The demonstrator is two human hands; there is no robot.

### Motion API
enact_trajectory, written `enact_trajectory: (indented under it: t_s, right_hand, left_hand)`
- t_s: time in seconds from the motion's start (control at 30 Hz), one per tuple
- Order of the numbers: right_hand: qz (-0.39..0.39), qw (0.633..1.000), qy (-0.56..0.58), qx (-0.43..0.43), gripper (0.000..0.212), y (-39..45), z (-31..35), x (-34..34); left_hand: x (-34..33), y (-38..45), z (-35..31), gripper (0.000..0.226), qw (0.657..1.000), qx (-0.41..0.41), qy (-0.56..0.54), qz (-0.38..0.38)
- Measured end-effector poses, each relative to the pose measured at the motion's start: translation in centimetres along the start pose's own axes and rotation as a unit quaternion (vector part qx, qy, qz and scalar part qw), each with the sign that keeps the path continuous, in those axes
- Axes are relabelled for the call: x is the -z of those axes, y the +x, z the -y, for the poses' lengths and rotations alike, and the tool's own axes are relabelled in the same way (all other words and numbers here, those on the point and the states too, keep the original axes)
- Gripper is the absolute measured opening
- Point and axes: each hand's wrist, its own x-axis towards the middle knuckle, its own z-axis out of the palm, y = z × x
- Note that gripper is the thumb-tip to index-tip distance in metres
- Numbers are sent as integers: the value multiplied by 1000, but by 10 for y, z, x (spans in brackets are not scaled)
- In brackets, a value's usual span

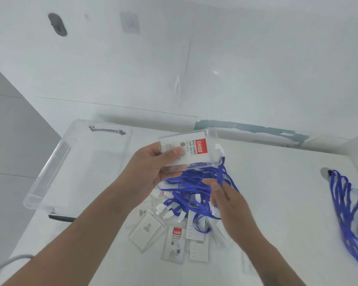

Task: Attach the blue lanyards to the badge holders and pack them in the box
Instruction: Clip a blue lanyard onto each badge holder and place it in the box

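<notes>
Above a white tabletop [277,182], the left hand [151,164] holds a clear badge holder [191,149] raised over a tangle of blue lanyards [192,193], its thumb pressed on the holder's face and the fingers curled behind it. The holder carries a red-labelled card, and a blue strap with a white clip end hangs from its right edge, so one lanyard looks already fastened. The right hand [225,201] reaches into the tangle with fingers spread and loosely bent; motion blur hides whether it pinches a strap.

The step in hand appears to be freeing this holder's lanyard from the pile. The next move likely calls for drawing the strap clear without dragging its neighbours, then carrying the set left.

The clear plastic box [50,176] sits at the tabletop's left edge and appears empty. More badge holders [147,232] lie flat nearer the person, below the tangle. A separate lanyard bundle [347,205] lies well apart at the far right.
</notes>
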Motion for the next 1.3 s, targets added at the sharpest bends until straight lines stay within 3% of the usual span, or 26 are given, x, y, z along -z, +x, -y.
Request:
enact_trajectory:
  t_s: [0.13,0.3,0.4,0.5,0.67,0.77,0.83,0.97,1.03,1.1,1.2,1.3]
  right_hand:
    - [60,964,-241,96,42,-14,18,-15]
    - [109,886,-415,175,27,-17,52,6]
    - [101,876,-430,194,24,-14,67,28]
    - [110,919,-345,159,15,-5,78,48]
    - [102,984,-126,75,7,17,75,73]
    - [79,997,18,17,17,19,60,63]
    - [69,996,56,-24,35,14,44,49]
    - [66,997,-14,-40,22,-5,26,22]
    - [93,991,-92,26,28,-17,25,14]
    - [115,962,-224,107,29,-27,28,9]
    - [114,916,-350,161,27,-31,43,15]
    - [99,923,-328,175,19,-19,63,36]
  left_hand:
    - [-24,9,13,14,994,-1,104,-44]
    - [-22,12,28,12,957,-18,282,-67]
    - [-13,8,33,14,928,-12,371,-38]
    - [-9,0,37,13,925,37,377,31]
    - [-7,-17,33,10,953,122,230,153]
    - [-8,-22,30,14,969,143,107,169]
    - [-10,-21,28,17,979,136,48,145]
    - [-13,-12,26,12,994,103,13,16]
    - [-12,-6,29,10,994,78,64,-43]
    - [-12,-2,32,6,987,51,129,-83]
    - [-10,-1,36,6,963,32,255,-85]
    - [-5,-4,38,21,943,51,329,-24]
